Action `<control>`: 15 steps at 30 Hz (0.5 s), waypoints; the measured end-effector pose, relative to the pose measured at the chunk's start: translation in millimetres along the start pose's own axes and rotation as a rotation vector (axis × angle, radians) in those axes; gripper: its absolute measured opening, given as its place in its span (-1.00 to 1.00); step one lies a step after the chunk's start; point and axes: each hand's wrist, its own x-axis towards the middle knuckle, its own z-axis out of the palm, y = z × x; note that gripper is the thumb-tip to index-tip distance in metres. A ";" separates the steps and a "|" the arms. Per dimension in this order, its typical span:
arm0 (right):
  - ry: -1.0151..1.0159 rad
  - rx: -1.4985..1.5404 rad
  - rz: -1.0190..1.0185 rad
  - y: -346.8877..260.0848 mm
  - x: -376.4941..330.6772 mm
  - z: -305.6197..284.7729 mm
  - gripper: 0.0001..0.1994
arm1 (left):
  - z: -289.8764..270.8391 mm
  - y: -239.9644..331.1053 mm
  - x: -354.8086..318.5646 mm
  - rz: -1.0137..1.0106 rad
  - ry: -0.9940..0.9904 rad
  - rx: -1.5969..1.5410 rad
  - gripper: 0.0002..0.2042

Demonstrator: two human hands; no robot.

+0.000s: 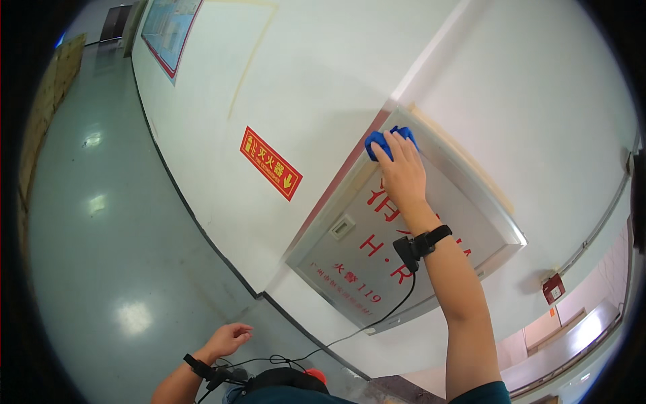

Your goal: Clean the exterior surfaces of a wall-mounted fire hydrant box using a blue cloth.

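Observation:
My right hand (404, 172) is closed on a crumpled blue cloth (380, 143). It presses the cloth against the upper corner of a metal fire hose cabinet (356, 279) set on the wall. The cabinet has a silver frame, a grey door with red lettering and a small recessed latch (342, 227); my right forearm hides part of the door. Low down, away from the wall, my left hand (227, 340) hangs with nothing in it, its fingers loosely bent and apart. A black strap with a small device sits on each wrist.
A thin black cable (377, 322) runs from the right wrist across the cabinet's lower edge toward my waist. Left of the cabinet, a red sign (271, 163) is on the white wall. A small red box (553, 289) is mounted at right. Grey floor (155, 269) stretches left.

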 end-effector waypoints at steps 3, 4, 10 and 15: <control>0.005 -0.011 0.054 -6.7 -6.7 6.7 -0.70 | 1.9 1.9 -3.3 0.000 0.013 -0.024 -0.72; -0.026 0.046 0.049 -17.1 -16.8 15.4 -0.71 | 2.1 5.9 -4.6 0.003 0.016 0.020 -0.72; -0.175 0.187 -0.107 -71.9 -67.9 47.1 -0.73 | 2.7 1.5 -4.3 0.006 0.018 0.008 -0.73; -0.145 0.175 -0.030 -49.5 -50.9 36.1 -0.70 | -2.2 -9.3 -7.4 0.018 0.021 0.010 -0.74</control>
